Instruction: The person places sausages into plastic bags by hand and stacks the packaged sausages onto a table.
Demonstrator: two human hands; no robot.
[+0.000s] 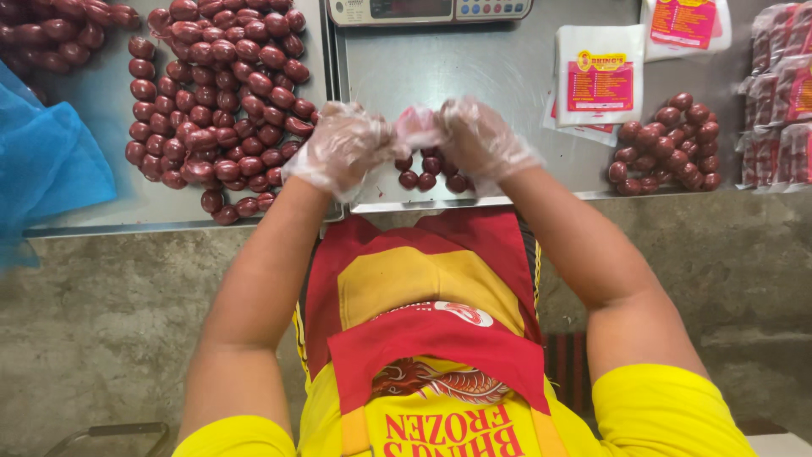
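Observation:
Both my hands wear thin clear plastic gloves and meet above the front edge of a steel tray. My left hand (342,148) and my right hand (478,135) pinch a small clear bag (416,127) between them. Under the hands lies a short string of small dark red sausages (427,173), partly hidden by the fingers. Whether the sausages are inside the bag I cannot tell. A large pile of linked red sausages (224,101) lies just left of my left hand.
A weighing scale (427,8) stands at the back. Printed pouches (599,76) lie at the right, with a smaller sausage pile (668,148) and packed sausage bags (778,101) beyond. A blue cloth (42,161) is at the far left. The steel table (507,76) ends at a concrete ledge.

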